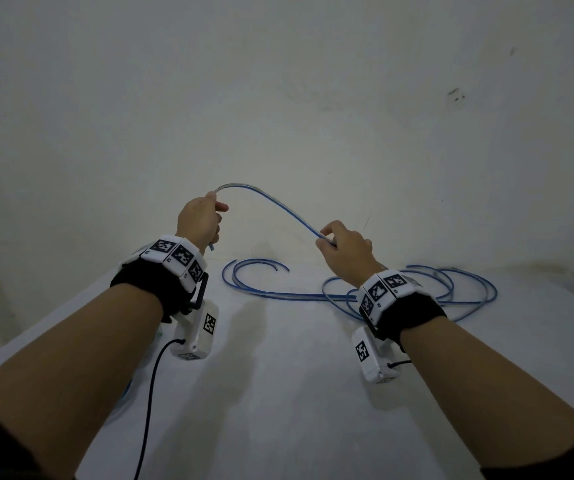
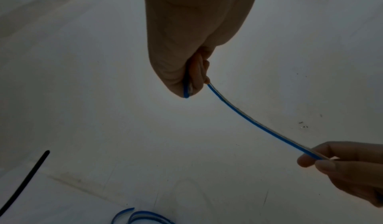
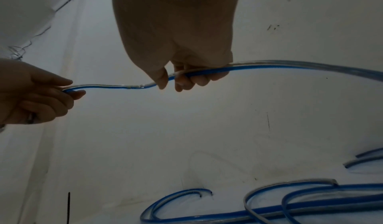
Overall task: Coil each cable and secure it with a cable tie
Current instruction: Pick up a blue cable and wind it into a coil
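Note:
A flat blue-and-clear cable (image 1: 271, 202) arcs in the air between my two hands above a white table (image 1: 278, 393). My left hand (image 1: 199, 220) grips it near its end, and a short tip (image 1: 211, 247) pokes out below the fist. In the left wrist view the cable (image 2: 259, 126) runs from my left hand (image 2: 194, 80) down to my right hand (image 2: 323, 160). My right hand (image 1: 339, 242) pinches the cable further along; its thumb and fingers (image 3: 180, 80) curl round the cable (image 3: 116, 86). Loose loops (image 1: 458, 289) lie tangled on the table behind my right wrist.
More blue cable ends (image 1: 254, 275) curl on the table between my hands, with cable ends (image 3: 199, 193) in the right wrist view. A black cord (image 1: 150, 393) hangs from the left wrist camera. A white wall (image 1: 278, 98) stands behind the table. No cable tie is in view.

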Motion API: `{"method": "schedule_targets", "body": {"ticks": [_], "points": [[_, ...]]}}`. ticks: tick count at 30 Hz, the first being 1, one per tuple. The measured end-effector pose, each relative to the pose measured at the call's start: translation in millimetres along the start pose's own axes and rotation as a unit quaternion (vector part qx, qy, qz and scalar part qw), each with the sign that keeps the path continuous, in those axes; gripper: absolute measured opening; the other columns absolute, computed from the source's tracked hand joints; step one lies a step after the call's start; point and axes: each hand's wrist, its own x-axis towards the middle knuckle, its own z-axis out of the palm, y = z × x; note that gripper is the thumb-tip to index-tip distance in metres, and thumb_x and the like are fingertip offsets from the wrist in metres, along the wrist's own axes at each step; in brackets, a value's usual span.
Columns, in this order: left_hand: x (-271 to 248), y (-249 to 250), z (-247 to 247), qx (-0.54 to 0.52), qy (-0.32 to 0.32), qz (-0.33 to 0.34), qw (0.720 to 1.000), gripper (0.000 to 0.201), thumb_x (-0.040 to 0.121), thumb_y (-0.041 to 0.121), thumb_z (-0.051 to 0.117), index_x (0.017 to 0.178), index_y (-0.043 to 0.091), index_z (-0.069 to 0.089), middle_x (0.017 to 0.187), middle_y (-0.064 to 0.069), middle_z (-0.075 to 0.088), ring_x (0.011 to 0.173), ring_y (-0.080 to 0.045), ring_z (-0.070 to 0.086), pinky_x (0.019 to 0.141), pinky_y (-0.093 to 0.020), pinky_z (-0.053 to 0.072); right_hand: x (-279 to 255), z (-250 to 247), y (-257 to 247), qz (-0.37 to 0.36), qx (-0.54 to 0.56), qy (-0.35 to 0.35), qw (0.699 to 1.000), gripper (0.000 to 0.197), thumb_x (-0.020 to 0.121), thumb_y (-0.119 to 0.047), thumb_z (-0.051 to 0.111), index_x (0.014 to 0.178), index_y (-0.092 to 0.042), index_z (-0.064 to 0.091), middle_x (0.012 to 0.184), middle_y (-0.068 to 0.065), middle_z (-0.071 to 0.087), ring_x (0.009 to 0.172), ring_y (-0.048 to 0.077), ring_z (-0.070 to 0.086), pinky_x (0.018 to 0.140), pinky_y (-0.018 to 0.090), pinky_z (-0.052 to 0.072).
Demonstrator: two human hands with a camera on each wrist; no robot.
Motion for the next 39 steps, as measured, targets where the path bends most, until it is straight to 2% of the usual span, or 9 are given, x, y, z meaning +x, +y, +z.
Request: {"method": "schedule_targets", "body": {"ticks": [4,8,12,15,18,23,29,34,39], "points": [[-1,0,0,-0.019,-0.009,-0.016,1.000,0.036,0.097,0.019,0.028,0.072,0.008,0.051,0.055,-0.002,0.032,0.026,-0.005,0.024,0.036,-0.015,0.021,1,0,-1,-0.008,-0.003,0.039,0.999,0.021,0.095,-0.028,0.049,0.108,-0.010,0.052,0.075,-0.002,0.052,0.091,0.030,0.057,0.089,0.039,0.036],[-6,-4,-2,0.009,-0.045,0.014,0.999,0.036,0.099,0.025,0.035,0.070,0.012,0.051,0.054,-0.001,0.036,0.042,-0.014,0.030,0.046,-0.022,0.027,1,-1,2,0.006,-0.010,0.081,0.997,0.016,0.095,-0.024,0.049,0.099,-0.009,0.054,0.084,0.007,0.063,0.090,0.032,0.058,0.086,0.039,0.038],[-9,-4,-5,0.012,-0.055,0.010,0.998,0.039,0.098,0.032,0.037,0.069,0.011,0.053,0.044,0.005,0.032,0.038,-0.011,0.027,0.045,-0.022,0.025,2,-4,8,0.033,-0.031,0.096,0.994,0.018,0.095,-0.023,0.049,0.097,-0.007,0.057,0.093,0.012,0.065,0.093,0.034,0.057,0.084,0.038,0.038],[-6,0,-2,-0.062,-0.056,-0.027,0.996,0.038,0.097,0.020,0.029,0.070,0.007,0.053,0.037,0.008,0.033,0.031,-0.006,0.024,0.042,-0.020,0.021,2,-8,8,0.044,-0.014,0.100,0.994,0.017,0.095,-0.021,0.049,0.100,-0.006,0.056,0.092,0.013,0.065,0.091,0.034,0.058,0.083,0.039,0.040],[-7,1,0,-0.060,-0.057,-0.011,0.997,0.033,0.097,0.011,0.028,0.073,0.008,0.050,0.052,0.001,0.036,0.032,-0.004,0.027,0.043,-0.019,0.023,3,-9,7,0.045,-0.016,0.088,0.995,0.020,0.093,-0.024,0.052,0.103,-0.007,0.056,0.095,0.011,0.066,0.092,0.032,0.058,0.084,0.040,0.043],[-13,2,0,-0.020,-0.055,0.032,0.998,0.031,0.098,0.024,0.035,0.073,0.014,0.050,0.058,0.000,0.039,0.044,-0.011,0.035,0.051,-0.023,0.037,3,-4,7,0.040,-0.045,0.062,0.996,0.014,0.092,-0.019,0.050,0.088,-0.009,0.058,0.082,0.010,0.061,0.082,0.030,0.054,0.077,0.036,0.042],[-13,6,2,-0.086,-0.059,0.017,0.994,0.036,0.098,0.017,0.031,0.073,0.009,0.055,0.053,0.003,0.037,0.047,-0.010,0.026,0.051,-0.023,0.025,3,-1,6,0.039,-0.025,0.056,0.997,0.016,0.088,-0.020,0.056,0.090,-0.005,0.062,0.076,0.004,0.053,0.076,0.024,0.050,0.076,0.039,0.045],[-17,12,5,-0.132,-0.076,0.043,0.987,0.029,0.099,0.020,0.036,0.078,0.014,0.054,0.055,0.005,0.044,0.044,-0.007,0.037,0.048,-0.017,0.041,2,1,2,0.015,-0.024,0.028,0.999,0.016,0.092,-0.018,0.053,0.093,-0.003,0.060,0.075,0.003,0.052,0.077,0.025,0.051,0.074,0.036,0.045],[-16,17,9,-0.209,-0.065,0.046,0.975,0.029,0.099,0.017,0.034,0.079,0.010,0.054,0.046,0.008,0.037,0.042,-0.007,0.026,0.041,-0.017,0.024,1,6,-1,-0.021,0.033,0.046,0.998,0.013,0.098,-0.017,0.036,0.101,-0.005,0.042,0.062,0.001,0.042,0.060,0.027,0.045,0.058,0.034,0.035]]}}
